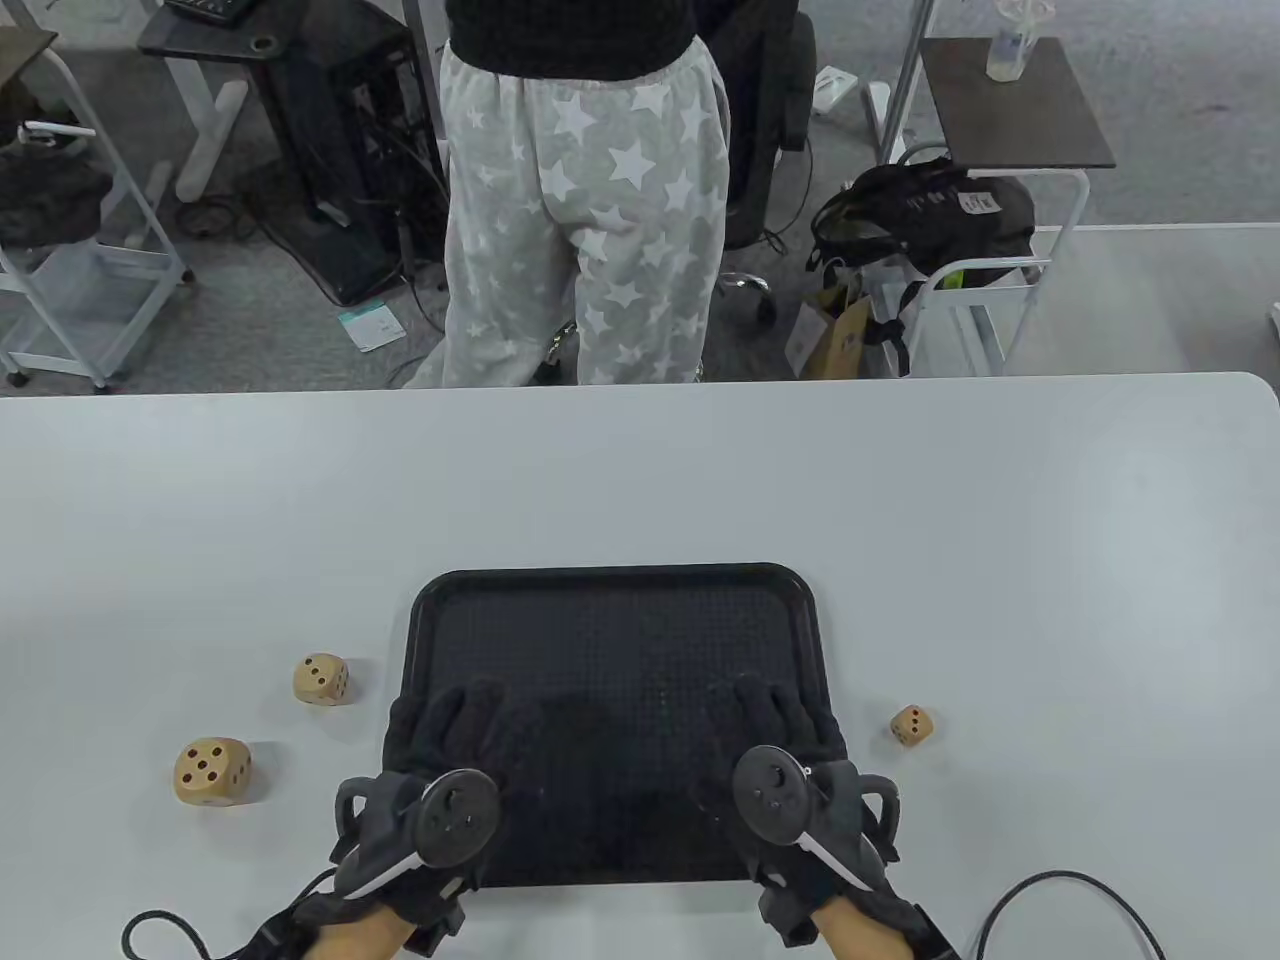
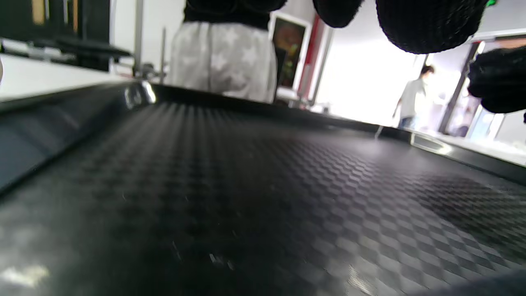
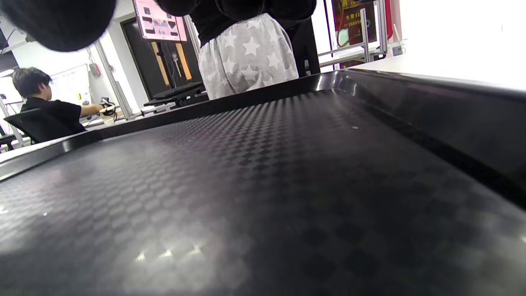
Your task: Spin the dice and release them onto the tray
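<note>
A black textured tray (image 1: pixel 620 600) lies on the white table near its front edge. Both gloved hands rest on it, palms down: my left hand (image 1: pixel 455 725) over the tray's left part, my right hand (image 1: pixel 775 715) over its right part. Neither holds anything. Three wooden dice lie on the table outside the tray: a large die (image 1: pixel 212 771) at the left, a mid-sized die (image 1: pixel 321 680) beside the tray's left rim, a small die (image 1: pixel 912 725) right of the tray. Both wrist views look low across the tray floor (image 2: pixel 263 197) (image 3: pixel 263 185), with fingertips (image 2: pixel 429 22) (image 3: pixel 57 20) at the top.
A person in star-patterned trousers (image 1: pixel 585 210) stands just beyond the table's far edge. Cables (image 1: pixel 1070 885) trail from both wrists over the front edge. Chairs, carts and a black bag (image 1: pixel 925 215) stand on the floor behind.
</note>
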Motion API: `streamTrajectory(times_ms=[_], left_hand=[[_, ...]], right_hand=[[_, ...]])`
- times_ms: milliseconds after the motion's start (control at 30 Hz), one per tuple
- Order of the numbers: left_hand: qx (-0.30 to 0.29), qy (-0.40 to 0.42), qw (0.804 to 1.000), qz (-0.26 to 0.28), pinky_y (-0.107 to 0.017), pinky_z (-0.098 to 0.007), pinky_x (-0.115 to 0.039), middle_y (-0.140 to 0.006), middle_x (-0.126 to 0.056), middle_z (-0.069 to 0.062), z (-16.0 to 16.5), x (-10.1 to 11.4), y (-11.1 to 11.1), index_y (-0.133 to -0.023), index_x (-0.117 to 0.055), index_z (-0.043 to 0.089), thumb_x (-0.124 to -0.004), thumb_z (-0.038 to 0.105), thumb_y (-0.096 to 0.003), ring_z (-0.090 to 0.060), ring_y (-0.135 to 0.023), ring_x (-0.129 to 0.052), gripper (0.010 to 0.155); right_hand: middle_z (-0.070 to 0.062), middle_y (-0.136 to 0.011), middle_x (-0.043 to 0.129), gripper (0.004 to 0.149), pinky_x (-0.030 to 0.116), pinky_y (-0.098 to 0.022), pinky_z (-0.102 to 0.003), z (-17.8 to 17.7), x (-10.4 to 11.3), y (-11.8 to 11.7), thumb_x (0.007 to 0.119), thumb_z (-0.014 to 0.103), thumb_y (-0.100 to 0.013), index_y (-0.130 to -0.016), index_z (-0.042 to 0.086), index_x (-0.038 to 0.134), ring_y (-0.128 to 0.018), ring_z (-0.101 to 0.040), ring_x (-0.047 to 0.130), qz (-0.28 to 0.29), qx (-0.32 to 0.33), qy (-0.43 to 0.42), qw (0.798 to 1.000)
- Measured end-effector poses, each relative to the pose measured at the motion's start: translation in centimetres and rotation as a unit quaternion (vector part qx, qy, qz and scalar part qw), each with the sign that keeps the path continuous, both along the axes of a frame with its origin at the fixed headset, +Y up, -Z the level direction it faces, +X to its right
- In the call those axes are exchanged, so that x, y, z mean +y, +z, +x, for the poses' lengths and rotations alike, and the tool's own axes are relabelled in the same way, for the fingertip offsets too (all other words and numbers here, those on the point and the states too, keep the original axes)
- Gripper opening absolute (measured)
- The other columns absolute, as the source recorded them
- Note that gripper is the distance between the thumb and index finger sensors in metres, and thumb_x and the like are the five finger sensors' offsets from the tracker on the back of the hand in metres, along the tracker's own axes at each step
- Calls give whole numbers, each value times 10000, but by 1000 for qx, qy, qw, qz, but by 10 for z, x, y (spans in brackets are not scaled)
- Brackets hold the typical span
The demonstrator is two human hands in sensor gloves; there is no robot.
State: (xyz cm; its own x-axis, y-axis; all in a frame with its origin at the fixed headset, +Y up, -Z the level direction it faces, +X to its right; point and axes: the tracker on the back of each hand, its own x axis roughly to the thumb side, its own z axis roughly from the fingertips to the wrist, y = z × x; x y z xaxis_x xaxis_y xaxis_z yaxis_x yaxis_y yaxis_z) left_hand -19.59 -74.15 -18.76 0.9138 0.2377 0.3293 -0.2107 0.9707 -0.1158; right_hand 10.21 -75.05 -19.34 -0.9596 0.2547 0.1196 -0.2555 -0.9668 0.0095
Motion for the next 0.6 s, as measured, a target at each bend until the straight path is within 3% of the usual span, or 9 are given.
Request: streamTrajectory(times_ms=[400,600], left_hand=[[-14,-5,1000,10,-768,-747,-202,-1183,-310,-112,4,1,6,-1069,-442,354,-686,596,-433,-461,-1092,-427,723],[-8,-12,1000,14,-768,-747,-204,-1182,-313,-112,0,0,5,-1066,-448,356,-687,594,-432,-460,-1091,-430,718]], right_hand=[[6,-1161,332,813,409,-779,-620,1,2,2,701,622,-356,-1057,412,345,-1084,-297,437,10,-4,-1,1000],[6,-1169,297,837,345,-788,-635,31,19,8,711,630,-349,-1061,423,322,-1094,-306,385,40,-61,-31,997]])
